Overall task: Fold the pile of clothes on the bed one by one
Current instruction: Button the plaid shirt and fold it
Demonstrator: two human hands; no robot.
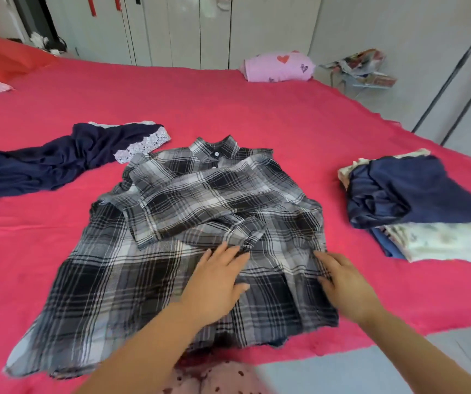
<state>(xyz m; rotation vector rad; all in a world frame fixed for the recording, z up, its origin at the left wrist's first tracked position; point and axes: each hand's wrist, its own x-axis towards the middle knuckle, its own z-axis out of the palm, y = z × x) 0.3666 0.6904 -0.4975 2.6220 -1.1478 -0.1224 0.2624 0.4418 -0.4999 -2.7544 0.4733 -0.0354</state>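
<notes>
On your left the navy garment [58,163], lace-trimmed, lies crumpled and unfolded on the bed [257,109], its lace end just beside the shirt's shoulder. The shirt [115,280], a plaid one, is spread in the middle of the bed in front of you. Its collar points away, its hem is at the near edge, and both sleeves lie crossed over the chest. Your left hand [214,282] rests flat and open on it, fingertips touching the cuff of the upper sleeve. Your right hand [342,282] is open too, fingers spread, pressing the cloth near the shirt's right side. Neither hand grips anything. Further right, well apart from the shirt, sits the stack [416,194] of folded clothes.

The shirt looks like thin woven cotton: light, limp, and unlikely to hold a crease without smoothing. The crossed sleeves will probably slide if you lift fast. The left side flares wider than the right, so you may want to turn that flap in first. After that, pinch the hem at both corners through all layers and carry it up toward the collar.

Mind the near edge, since the hem's left corner lies right at it and could slip off. Bare sheet shows to the left of the shirt below the navy garment, between the shirt and the stack, and across the far half up to the pink pillow [279,66]. That gives you room to slide the folded shirt rightward.
</notes>
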